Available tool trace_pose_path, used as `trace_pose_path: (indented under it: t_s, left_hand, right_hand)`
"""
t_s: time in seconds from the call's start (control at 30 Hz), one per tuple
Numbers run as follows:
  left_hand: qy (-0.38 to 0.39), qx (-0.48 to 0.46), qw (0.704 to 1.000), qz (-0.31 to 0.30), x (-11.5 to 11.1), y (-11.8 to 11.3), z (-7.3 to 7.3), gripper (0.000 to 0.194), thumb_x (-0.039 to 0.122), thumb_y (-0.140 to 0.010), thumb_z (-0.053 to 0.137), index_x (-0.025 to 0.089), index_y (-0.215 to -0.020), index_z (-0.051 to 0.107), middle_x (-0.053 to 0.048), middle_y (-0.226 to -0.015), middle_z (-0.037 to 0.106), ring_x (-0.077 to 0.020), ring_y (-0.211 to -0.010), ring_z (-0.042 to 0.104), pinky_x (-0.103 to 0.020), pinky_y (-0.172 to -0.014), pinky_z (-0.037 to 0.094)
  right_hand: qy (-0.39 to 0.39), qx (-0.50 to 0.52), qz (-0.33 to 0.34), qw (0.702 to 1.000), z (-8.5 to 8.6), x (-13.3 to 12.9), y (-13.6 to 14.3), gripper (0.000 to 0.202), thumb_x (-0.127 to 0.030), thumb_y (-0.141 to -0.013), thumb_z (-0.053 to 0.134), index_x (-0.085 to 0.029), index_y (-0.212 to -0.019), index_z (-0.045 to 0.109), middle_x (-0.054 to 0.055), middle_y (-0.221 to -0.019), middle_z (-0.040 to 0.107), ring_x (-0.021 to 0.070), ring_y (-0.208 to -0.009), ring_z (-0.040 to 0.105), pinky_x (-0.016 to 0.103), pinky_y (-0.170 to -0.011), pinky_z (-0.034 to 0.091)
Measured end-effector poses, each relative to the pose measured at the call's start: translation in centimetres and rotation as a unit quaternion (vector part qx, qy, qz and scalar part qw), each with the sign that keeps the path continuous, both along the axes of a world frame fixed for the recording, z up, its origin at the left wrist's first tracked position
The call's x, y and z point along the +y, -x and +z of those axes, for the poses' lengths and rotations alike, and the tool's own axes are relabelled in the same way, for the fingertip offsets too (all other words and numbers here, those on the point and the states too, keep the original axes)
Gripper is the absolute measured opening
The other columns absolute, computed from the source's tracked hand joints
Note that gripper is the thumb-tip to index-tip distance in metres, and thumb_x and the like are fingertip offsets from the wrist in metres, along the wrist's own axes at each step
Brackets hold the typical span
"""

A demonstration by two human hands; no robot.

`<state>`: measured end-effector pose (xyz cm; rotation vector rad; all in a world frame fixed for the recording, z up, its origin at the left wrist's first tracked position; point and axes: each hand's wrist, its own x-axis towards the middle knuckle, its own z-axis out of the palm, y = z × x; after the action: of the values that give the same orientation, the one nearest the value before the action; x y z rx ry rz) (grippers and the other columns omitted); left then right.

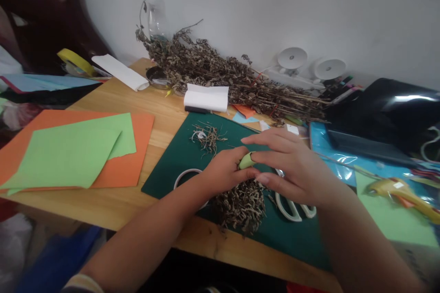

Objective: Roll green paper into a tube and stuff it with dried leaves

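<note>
A clear bottle [157, 16] stands by the wall [247, 0], its contents too blurred to tell. Near its foot, a dark dish [158, 78] sits against dried stalks [213, 64]. Above a green mat [168, 169] on the wooden tabletop [165, 121], the left hand [225, 169] has its grip clamped on a green band [246, 160]; the right hand [299, 162] has its grip apart, fingertips at the band's edge. Leaf bits [242, 208] lie below, near white scissors [290, 213]. An orange sheet [144, 146] lies left, a glue gun [400, 192] right.
</note>
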<state>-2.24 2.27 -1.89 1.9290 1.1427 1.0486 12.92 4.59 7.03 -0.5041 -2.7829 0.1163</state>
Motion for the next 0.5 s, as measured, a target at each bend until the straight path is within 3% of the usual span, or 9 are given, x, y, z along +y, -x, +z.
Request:
trace_pose_path:
  t_s: [0.17,0.3,0.4,0.5]
  left_hand:
    - [0.002,-0.001,1.000,0.001,0.0,0.0,0.1,0.037,0.052,-0.073,0.049,0.018,-0.064,0.039,0.003,-0.060,0.046,-0.0115,-0.055,0.044,-0.022,-0.048,0.027]
    - [-0.001,0.002,1.000,0.002,0.1,-0.1,0.2,0.036,0.050,-0.073,0.049,0.018,-0.061,0.038,0.004,-0.056,0.042,-0.0104,-0.053,0.042,-0.021,-0.048,0.027]
    - [0.007,-0.002,1.000,0.009,0.1,-0.1,0.2,0.030,0.043,-0.071,0.053,0.018,-0.062,0.040,0.005,-0.057,0.042,-0.0104,-0.055,0.044,-0.021,-0.048,0.029]
    - [0.010,-0.007,1.000,-0.011,0.1,-0.1,0.3,0.014,0.025,-0.071,0.052,0.017,-0.063,0.044,0.003,-0.062,0.050,-0.0121,-0.061,0.049,-0.021,-0.052,0.034]
  right_hand:
    - [0.012,-0.025,-0.002,1.000,0.9,-0.3,-0.1,0.023,-0.036,-0.081,0.043,-0.019,-0.080,0.059,0.009,-0.115,0.053,0.0254,-0.099,0.049,0.045,-0.085,0.037]
    - [-0.015,0.155,-0.012,0.988,0.6,-0.9,-0.7,0.018,-0.025,-0.083,0.040,-0.020,-0.088,0.056,0.009,-0.102,0.056,0.0193,-0.088,0.053,0.037,-0.077,0.042]
    - [-0.097,0.177,-0.044,0.978,-0.6,-1.7,-0.5,0.008,-0.021,-0.079,0.050,-0.022,-0.084,0.056,0.006,-0.099,0.055,0.0194,-0.086,0.051,0.037,-0.075,0.043]
    - [-0.191,0.084,-0.037,0.977,-1.4,-2.2,0.2,0.007,-0.021,-0.075,0.057,-0.024,-0.081,0.058,0.003,-0.108,0.055,0.0244,-0.097,0.049,0.042,-0.078,0.040]
